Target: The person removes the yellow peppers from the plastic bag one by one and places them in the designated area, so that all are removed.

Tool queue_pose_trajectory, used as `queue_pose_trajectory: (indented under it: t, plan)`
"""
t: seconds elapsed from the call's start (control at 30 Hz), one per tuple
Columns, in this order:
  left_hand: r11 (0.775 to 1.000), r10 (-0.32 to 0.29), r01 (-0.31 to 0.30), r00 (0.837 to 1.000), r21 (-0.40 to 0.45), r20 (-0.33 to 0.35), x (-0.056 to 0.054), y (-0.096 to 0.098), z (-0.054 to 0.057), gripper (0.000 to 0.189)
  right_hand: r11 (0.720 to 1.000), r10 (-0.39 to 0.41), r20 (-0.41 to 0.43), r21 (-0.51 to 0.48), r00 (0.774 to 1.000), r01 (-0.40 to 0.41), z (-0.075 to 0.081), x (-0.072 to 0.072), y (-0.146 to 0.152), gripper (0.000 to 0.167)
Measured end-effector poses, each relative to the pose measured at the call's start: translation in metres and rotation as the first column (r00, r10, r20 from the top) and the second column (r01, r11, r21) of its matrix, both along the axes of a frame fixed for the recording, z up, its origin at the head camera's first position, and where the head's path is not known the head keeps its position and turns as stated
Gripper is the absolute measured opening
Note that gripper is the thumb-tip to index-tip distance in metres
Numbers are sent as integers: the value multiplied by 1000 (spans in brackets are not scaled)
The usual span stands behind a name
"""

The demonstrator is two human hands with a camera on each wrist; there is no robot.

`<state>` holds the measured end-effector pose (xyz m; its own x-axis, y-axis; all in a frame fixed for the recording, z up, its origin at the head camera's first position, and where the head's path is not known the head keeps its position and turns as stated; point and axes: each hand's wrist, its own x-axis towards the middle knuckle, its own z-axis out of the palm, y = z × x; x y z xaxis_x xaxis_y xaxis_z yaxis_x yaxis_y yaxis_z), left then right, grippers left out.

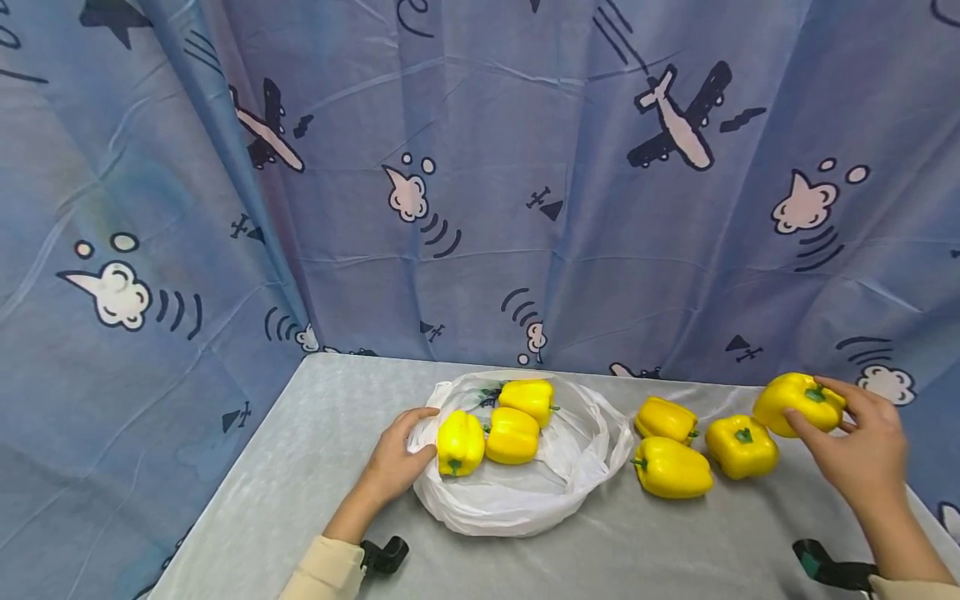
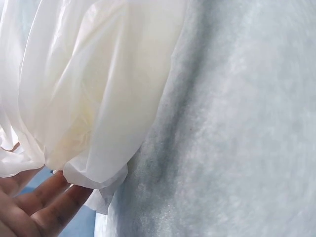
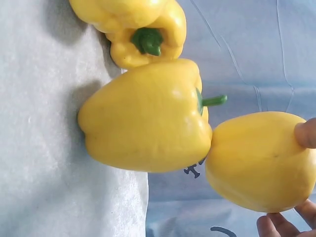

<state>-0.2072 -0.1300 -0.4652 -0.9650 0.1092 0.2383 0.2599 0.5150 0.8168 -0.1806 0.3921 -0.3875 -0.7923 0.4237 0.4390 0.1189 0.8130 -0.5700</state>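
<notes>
My right hand [image 1: 862, 437] grips a yellow bell pepper [image 1: 798, 404] between thumb and fingers, held up off the table. In the right wrist view this held pepper [image 3: 261, 160] appears beside another bell pepper [image 3: 148, 118] with a green stem. My left hand [image 1: 401, 454] holds the left rim of a white plastic bag [image 1: 510, 517], which lies with its mouth spread wide. Seen from the left wrist, the fingers [image 2: 57, 202] are partly covered by the bag's folds [image 2: 98, 98]. Inside the bag are three yellow peppers, including one [image 1: 461, 443] beside my left thumb.
Three more yellow peppers, one [image 1: 741, 447] nearest the held one, lie on the table [image 1: 322, 433] between the bag and my right hand. A blue curtain [image 1: 480, 275] printed with planes hangs behind the table and along its left side.
</notes>
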Motion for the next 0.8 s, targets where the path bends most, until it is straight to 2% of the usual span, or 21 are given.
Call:
queue_pose_trajectory:
  t: [0.4, 0.57, 0.8]
  plan:
    - [1000, 4, -4, 1000, -6, -6, -1, 1, 0, 47, 1000, -12, 13, -12, 1000, 12, 3, 1, 3, 58]
    - [1000, 0, 0, 1000, -13, -20, -1, 0, -1, 47, 999, -3, 33, 50, 999, 1, -1, 4, 7, 58]
    - [1000, 6, -6, 1000, -6, 4, 0, 0, 0, 47, 987, 25, 54, 158, 998, -33, -14, 6, 18, 59]
